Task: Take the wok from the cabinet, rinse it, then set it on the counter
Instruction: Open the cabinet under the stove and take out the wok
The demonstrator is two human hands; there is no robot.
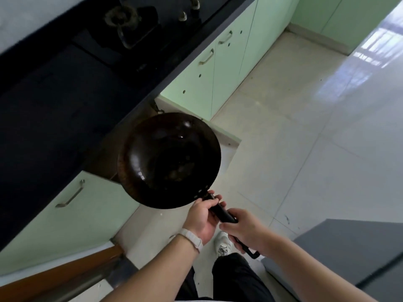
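I have the wok [169, 160] up in the air in front of the open cabinet [197, 118], clear of the dark counter [54, 110] and above the pale floor [294, 138]. Its bowl faces up at me, dark and glossy. Its long axis runs on a diagonal: the bowl sits at the upper left, toward the counter, and the black handle [222, 213] points down and to the right, back at my body. My left hand [202, 219] is curled around the handle just beside the bowl, fingers wrapped over the top. My right hand [246, 232] is closed around the handle further back, with the hooked end sticking out below it. A white watch band [193, 237] sits on my left wrist. Up the counter I see the gas burner [122, 16], and below my arms one white shoe [223, 244].
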